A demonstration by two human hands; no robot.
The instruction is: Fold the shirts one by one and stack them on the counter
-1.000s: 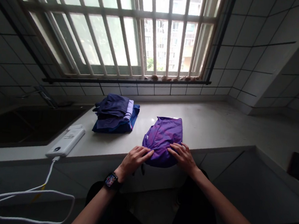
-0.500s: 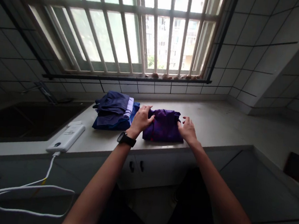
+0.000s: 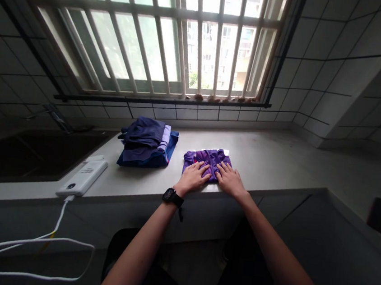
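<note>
Purple folded garment (image 3: pixel 207 157): lying with its long axis crosswise on the pale countertop (image 3: pixel 276 165), mid-frame, near the front edge.
Left hand (image 3: pixel 192 177): open and flat on the garment, holding nothing.
Right hand (image 3: pixel 230 180): equally near, also flat and open, no grip.
Navy clothes stack (image 3: pixel 145 144): just left of the garment.
Writing: white power bank (image 3: pixel 81 177), lower left, has print too small to read.

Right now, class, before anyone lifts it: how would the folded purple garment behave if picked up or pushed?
The folded purple garment is probably floppy: it creases under the left hand and right hand. It is likely light for its size, lying lower than the stack of blue clothes beside it. Its slight sheen suggests it might slide on the smooth countertop.
</note>
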